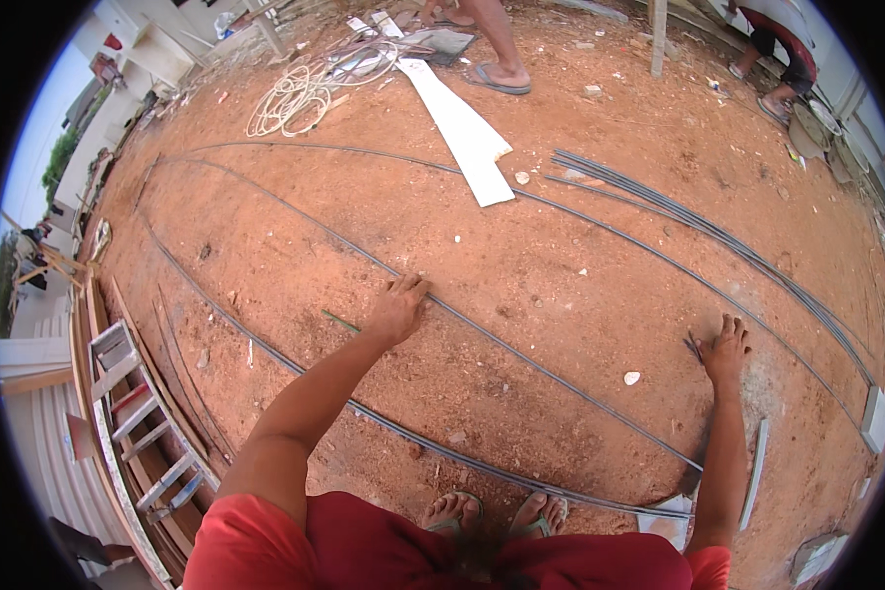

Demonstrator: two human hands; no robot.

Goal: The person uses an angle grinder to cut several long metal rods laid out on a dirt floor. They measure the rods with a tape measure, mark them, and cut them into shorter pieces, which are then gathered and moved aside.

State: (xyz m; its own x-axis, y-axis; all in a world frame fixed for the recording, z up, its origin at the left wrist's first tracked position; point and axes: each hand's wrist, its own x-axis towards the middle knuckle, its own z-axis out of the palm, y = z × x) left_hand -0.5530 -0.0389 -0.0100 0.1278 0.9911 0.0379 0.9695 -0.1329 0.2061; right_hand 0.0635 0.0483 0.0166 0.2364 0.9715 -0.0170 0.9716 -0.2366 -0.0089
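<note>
our red cloth sleeve (pixel 251 541) foremost, our half-curled left hand (pixel 397 309) meets a slim grey metal rod (pixel 506 345) (perhaps steadying it); right hand (pixel 726 354) splayed, both holds unclear.

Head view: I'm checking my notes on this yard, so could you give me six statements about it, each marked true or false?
1. The left hand is at a long thin rod. True.
2. The person's other hand grips that same rod. False: the right hand is off it, with a small dark object by its thumb; whether it is held is unclear.
3. A white panel lies across another rod. True.
4. A ladder is at the picture's right edge. False: the ladder is on the left.
5. A pale coil of cord lies on the ground toward the top. True.
6. The person wears closed boots. False: they wear sandals, toes showing.
</note>
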